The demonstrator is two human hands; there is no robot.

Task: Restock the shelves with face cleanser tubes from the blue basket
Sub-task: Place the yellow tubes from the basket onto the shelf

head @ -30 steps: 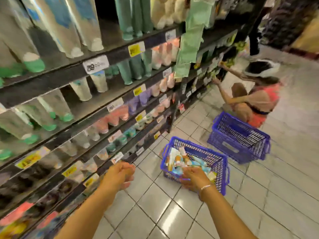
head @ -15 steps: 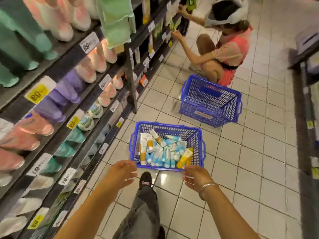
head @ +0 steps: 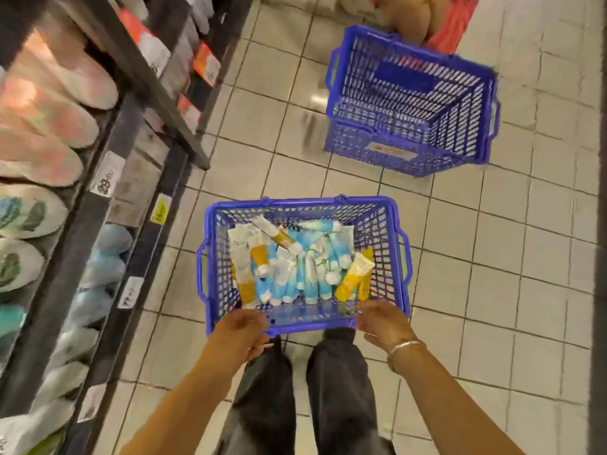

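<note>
The blue basket [head: 303, 205] stands on the tiled floor [head: 492, 290], directly ahead of the person's dark trouser legs [head: 338, 389]. It serves as the reference point below.

Contents: a loose heap of face cleanser tubes [head: 305, 267] lies on the basket bottom, mostly blue-and-white, with yellow-orange tubes [head: 353, 280] toward its right wall and others along its left wall. The tubes lie at mixed angles, overlapping.

Left hand [head: 239, 330]: at the basket's near left corner, over the near rim, fingers curled downward. The frame is blurred; whether the fingers actually grip the rim cannot be told.

Right hand [head: 382, 323]: at the basket's near right corner, over the rim, fingers bent. Contact with the rim likewise cannot be confirmed. A metal bracelet [head: 402, 348] sits on that wrist.

Left of the basket: dark shelves [head: 138, 178] carrying rows of tubes, pink ones [head: 49, 103] in the upper part of the frame and pale blue ones [head: 105, 257] in the lower part, with price labels [head: 108, 174] on the shelf edges.

Beyond the basket, to its right: a second blue basket [head: 410, 152] on the floor, well apart from it. Behind that, another person [head: 437, 18] in pink-red clothing, partly in view at the top of the frame.
</note>
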